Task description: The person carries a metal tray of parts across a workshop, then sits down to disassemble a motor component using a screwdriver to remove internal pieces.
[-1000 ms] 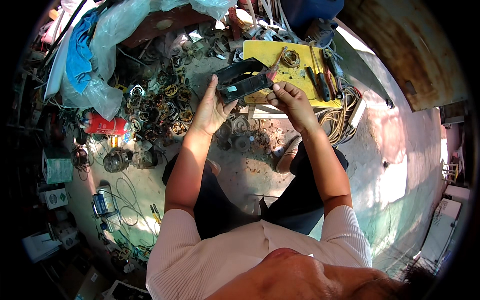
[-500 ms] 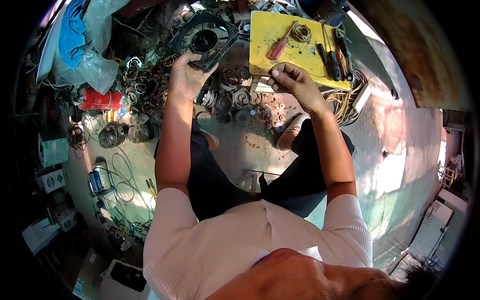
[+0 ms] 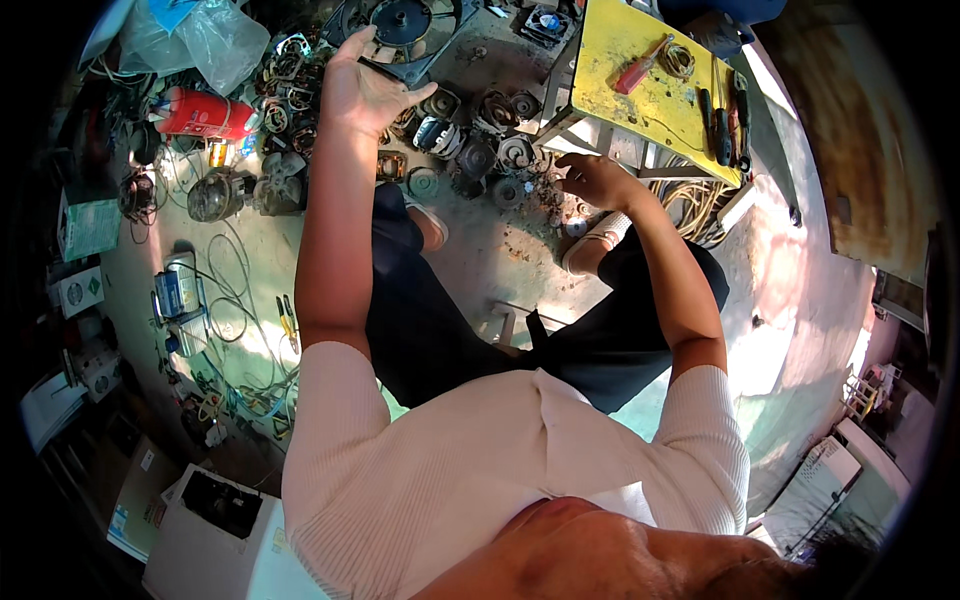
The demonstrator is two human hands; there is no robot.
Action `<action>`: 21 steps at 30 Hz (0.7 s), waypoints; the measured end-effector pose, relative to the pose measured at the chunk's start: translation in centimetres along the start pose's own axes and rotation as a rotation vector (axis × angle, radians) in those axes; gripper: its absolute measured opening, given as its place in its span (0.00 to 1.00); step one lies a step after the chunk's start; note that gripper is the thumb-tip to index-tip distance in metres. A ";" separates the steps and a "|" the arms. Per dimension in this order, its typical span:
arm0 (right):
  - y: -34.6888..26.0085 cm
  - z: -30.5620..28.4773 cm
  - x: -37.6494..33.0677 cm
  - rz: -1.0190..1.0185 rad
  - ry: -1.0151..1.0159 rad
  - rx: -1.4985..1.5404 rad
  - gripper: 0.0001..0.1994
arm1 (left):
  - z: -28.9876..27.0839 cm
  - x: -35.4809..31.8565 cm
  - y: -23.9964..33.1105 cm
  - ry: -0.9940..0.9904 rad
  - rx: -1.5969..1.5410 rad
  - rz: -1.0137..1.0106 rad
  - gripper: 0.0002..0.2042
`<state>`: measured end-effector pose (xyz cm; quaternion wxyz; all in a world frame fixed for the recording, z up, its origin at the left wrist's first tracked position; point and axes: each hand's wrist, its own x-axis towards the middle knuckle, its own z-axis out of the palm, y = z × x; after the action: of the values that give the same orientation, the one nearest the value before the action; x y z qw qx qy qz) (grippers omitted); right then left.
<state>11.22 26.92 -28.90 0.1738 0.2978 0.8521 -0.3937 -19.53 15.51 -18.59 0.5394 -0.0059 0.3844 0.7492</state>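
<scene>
My left hand (image 3: 365,95) is stretched far forward, palm up, at the corner of a black fan frame (image 3: 408,72) with a round dark centre. The thumb lies along the frame's edge, the little finger sticks out to the right, and the other fingers are hidden beneath. The top of the frame is cut off by the picture's edge. My right hand (image 3: 603,184) hovers above the floor, just in front of a yellow-topped table (image 3: 610,85). Its fingers are loosely bent and apart, with nothing visible in them.
Several worn motor parts (image 3: 475,155) cover the floor ahead. On the table lie a red-handled screwdriver (image 3: 640,66), a coil of wire (image 3: 677,62) and black-handled tools (image 3: 722,130). A red cylinder (image 3: 205,113) lies at left, with cables (image 3: 235,290) nearer me.
My left hand has reached farther forward with the fan frame. My right hand has loosened from a pinch and lowered beside the table. The whole view has shifted.
</scene>
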 end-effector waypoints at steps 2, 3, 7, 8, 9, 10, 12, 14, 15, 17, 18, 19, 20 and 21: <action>0.9 2.2 1.8 0.063 -0.017 -0.061 0.26 | -1.3 -0.1 1.0 0.030 -0.009 0.015 0.17; 1.2 3.2 2.8 0.076 -0.037 -0.051 0.26 | -2.0 0.0 1.6 0.048 -0.019 0.016 0.17; 1.6 9.4 6.4 0.011 -0.181 -0.038 0.23 | -2.5 -0.7 4.1 0.051 -0.003 -0.022 0.19; 1.4 11.3 7.5 -0.049 -0.213 -0.115 0.22 | -3.1 -0.5 4.1 0.039 -0.040 0.011 0.21; 1.1 13.2 8.8 -0.110 -0.244 -0.195 0.22 | -3.6 -0.4 4.2 0.063 -0.058 0.012 0.22; 1.8 16.0 10.6 -0.122 -0.262 -0.204 0.21 | -3.9 -0.4 4.3 0.081 -0.077 0.012 0.24; -0.4 18.7 14.2 -0.166 -0.319 -0.273 0.23 | -6.1 -0.5 4.9 0.127 -0.142 0.029 0.27; -3.4 20.6 16.3 -0.142 -0.332 -0.294 0.25 | -6.9 -0.4 5.2 0.165 -0.197 -0.022 0.29; -4.4 21.5 17.7 -0.115 -0.303 -0.268 0.26 | -6.7 -0.2 5.3 0.208 -0.220 -0.020 0.30; -4.3 25.1 21.9 -0.093 -0.232 -0.296 0.27 | -6.4 0.4 4.9 0.227 -0.158 0.064 0.27; -5.1 25.7 23.6 -0.083 -0.230 -0.278 0.27 | -6.5 0.4 4.9 0.272 -0.161 0.066 0.25; -6.1 26.3 24.9 -0.074 -0.234 -0.257 0.27 | -6.7 0.2 5.0 0.324 -0.164 0.065 0.24; -6.7 26.7 26.2 -0.066 -0.238 -0.236 0.27 | -6.7 0.1 5.2 0.379 -0.212 0.050 0.20; -6.8 27.8 27.5 -0.104 -0.075 -0.324 0.27 | -7.5 0.1 5.2 0.354 -0.237 0.043 0.20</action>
<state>-12.40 12.10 -57.15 0.2304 0.2066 0.9116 -0.2707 -26.86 10.56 -20.98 0.4431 -0.1924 0.3824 0.7877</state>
